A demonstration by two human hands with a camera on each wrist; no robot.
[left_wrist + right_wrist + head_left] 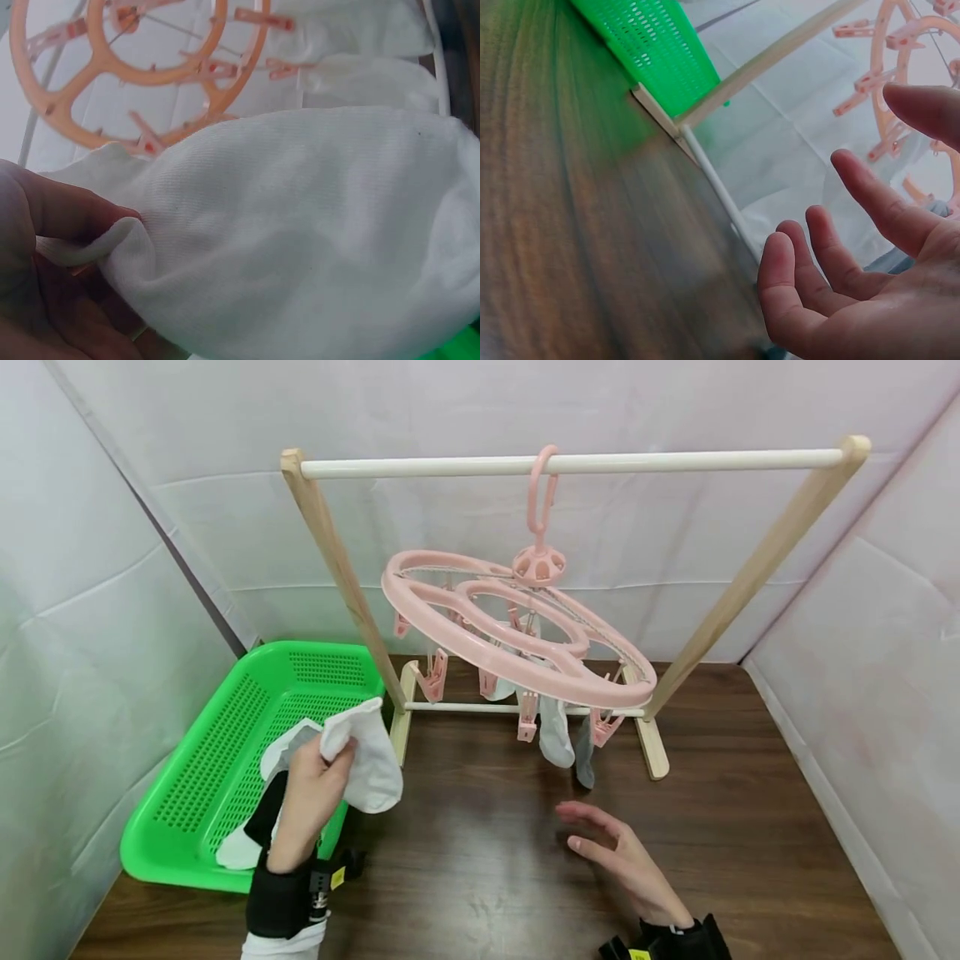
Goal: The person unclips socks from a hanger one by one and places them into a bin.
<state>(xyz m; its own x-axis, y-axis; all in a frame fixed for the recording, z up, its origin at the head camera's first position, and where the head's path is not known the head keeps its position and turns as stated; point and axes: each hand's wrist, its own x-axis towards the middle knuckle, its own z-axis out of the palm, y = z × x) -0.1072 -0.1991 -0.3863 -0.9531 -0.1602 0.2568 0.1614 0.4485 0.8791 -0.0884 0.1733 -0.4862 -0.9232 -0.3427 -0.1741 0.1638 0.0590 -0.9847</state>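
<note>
My left hand (311, 793) pinches a white sock (365, 758) between thumb and fingers, above the right side of a green basket (146, 827). In the left wrist view the sock (300, 232) spreads out wide from the thumb. My right hand (626, 864) is over the table with relaxed, spread fingers and nothing in it; the right wrist view shows its loosely bent fingers (778, 270). A pink round clip hanger (450, 631) hangs tilted, lower on the right. From its clips hang a white sock (555, 733), a grey sock (584, 756) and other pale pieces, partly hidden.
The hanger's hook (538, 493) loops over the white bar (675, 463) of a wooden stand (757, 577). White and black socks (240, 847) lie in the basket at the left. Pale cloth walls (862, 635) enclose the dark wooden table (480, 868).
</note>
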